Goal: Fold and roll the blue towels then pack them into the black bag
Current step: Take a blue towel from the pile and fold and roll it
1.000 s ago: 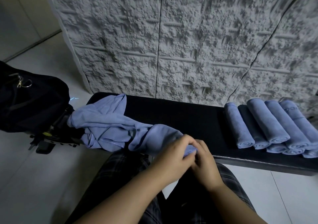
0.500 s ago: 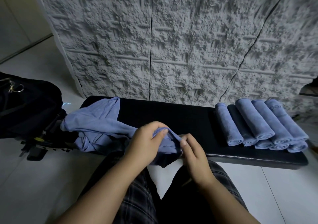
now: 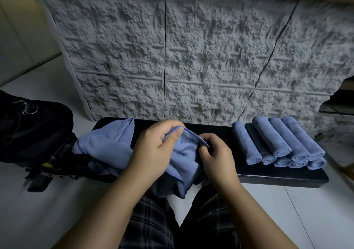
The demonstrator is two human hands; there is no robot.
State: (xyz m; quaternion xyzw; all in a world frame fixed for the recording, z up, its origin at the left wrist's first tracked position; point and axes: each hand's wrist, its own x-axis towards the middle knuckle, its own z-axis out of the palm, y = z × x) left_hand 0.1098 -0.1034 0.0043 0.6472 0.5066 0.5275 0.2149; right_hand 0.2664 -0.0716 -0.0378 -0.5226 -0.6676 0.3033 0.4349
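Towel work sits at the centre of my feed: both hands are raised just above the near edge of the black bench (image 3: pixel 268 178) and close together, each clamped on the same blue towel (image 3: pixel 183 158). My left hand (image 3: pixel 153 151) curls over the towel's upper hem, thumb pressed on the cloth at about 12 o'clock of the hand. My right hand (image 3: pixel 216 156) pinches the hem just to the right, fingers folded inward, so a short stretch of hem runs between the two grips. Stitched lettering shows on the cloth between them, too small for me to read in full. The rest of the towel hangs down toward 6 o'clock, over plaid-clad knees (image 3: pixel 151 220).

At 9 o'clock from the hands a loose heap of blue towels (image 3: pixel 107 145) lies crumpled on the bench's left end. Farther out at 9 o'clock the black bag (image 3: pixel 32 130) stands on the pale floor, beside the bench, a metal clip on its top. At 3 o'clock a cluster of rolled blue towels (image 3: pixel 277 143) lies on the bench's right end, side by side and stacked, spiral ends facing me. A rough grey textured wall (image 3: pixel 191 57) fills 12 o'clock behind the bench.
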